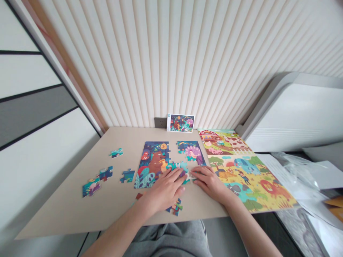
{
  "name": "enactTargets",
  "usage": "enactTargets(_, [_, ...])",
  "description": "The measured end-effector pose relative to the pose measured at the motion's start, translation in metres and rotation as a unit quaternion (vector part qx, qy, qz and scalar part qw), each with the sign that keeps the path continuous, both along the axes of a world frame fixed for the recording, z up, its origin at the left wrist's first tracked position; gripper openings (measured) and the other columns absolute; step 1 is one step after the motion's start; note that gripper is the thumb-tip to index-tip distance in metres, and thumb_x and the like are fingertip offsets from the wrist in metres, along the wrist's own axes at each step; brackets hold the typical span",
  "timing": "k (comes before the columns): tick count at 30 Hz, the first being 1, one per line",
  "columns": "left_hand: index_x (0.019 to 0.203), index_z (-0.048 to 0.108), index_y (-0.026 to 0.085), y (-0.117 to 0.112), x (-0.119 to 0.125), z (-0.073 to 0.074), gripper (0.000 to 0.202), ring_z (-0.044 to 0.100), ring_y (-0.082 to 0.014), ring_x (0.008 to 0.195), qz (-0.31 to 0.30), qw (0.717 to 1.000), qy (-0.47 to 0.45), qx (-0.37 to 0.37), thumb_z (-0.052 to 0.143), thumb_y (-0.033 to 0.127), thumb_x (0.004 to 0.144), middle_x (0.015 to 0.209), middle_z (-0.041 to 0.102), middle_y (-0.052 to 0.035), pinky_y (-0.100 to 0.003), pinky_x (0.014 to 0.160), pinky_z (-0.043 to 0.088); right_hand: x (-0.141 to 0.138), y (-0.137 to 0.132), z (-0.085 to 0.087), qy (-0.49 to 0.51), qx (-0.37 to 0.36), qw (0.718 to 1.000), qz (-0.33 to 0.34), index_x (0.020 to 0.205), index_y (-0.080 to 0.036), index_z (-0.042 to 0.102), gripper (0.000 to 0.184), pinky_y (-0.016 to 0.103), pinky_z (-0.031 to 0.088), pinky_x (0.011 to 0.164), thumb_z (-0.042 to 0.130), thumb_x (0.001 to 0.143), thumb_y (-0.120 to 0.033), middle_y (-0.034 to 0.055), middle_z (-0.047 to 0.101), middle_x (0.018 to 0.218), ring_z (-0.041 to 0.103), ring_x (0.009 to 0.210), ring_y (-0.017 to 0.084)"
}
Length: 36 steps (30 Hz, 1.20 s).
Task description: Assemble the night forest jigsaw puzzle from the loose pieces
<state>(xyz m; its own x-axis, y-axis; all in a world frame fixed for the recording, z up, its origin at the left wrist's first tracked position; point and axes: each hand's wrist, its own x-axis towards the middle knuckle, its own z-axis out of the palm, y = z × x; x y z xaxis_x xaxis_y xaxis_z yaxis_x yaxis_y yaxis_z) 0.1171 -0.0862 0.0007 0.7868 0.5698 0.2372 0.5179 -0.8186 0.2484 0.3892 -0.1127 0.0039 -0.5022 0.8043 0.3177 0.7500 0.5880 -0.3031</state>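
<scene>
A jigsaw puzzle (154, 160) with a bear lies partly assembled in the middle of the table. My left hand (167, 187) rests flat across its lower part, fingers stretched out, hiding some pieces. At its lower right, my right hand (210, 181) has thumb and fingers around the edge of a puzzle piece (190, 175), mostly hidden by the fingertips. An assembled section with a pink peacock (192, 151) lies beyond my right hand, with a gap between it and the bear part. Loose pieces (177, 207) lie partly under my left wrist.
On the table's (112, 207) left lie several loose pieces, including a dark blue piece (127, 176), a joined cluster (92, 186) and a teal piece (116, 152). A picture card (180, 123) leans on the wall. Completed animal puzzles (252, 182) cover the right side.
</scene>
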Motion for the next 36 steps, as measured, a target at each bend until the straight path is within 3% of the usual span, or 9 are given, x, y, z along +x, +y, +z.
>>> enactTargets(24, [0.153, 0.047, 0.028, 0.0, 0.007, -0.002, 0.049, 0.037, -0.0258, 0.152, 0.018, 1.0, -0.015, -0.007, 0.034, 0.044, 0.109, 0.163, 0.042, -0.0057, -0.046, 0.123, 0.031, 0.003, 0.0, -0.002, 0.012, -0.016, 1.0, -0.007, 0.144, -0.034, 0.06, 0.041, 0.047, 0.05, 0.108, 0.056, 0.103, -0.028, 0.0089, 0.065, 0.133, 0.061, 0.125, 0.029])
enactTargets(36, [0.153, 0.048, 0.026, -0.002, 0.01, -0.001, 0.049, 0.036, -0.0259, 0.152, 0.025, 0.999, -0.018, -0.015, 0.034, 0.044, 0.109, 0.163, 0.042, -0.0065, -0.046, 0.124, 0.03, 0.001, 0.002, -0.003, 0.025, -0.03, 0.999, -0.011, 0.14, -0.03, 0.063, 0.037, 0.047, 0.049, 0.108, 0.059, 0.103, -0.033, 0.0089, 0.066, 0.133, 0.06, 0.125, 0.029])
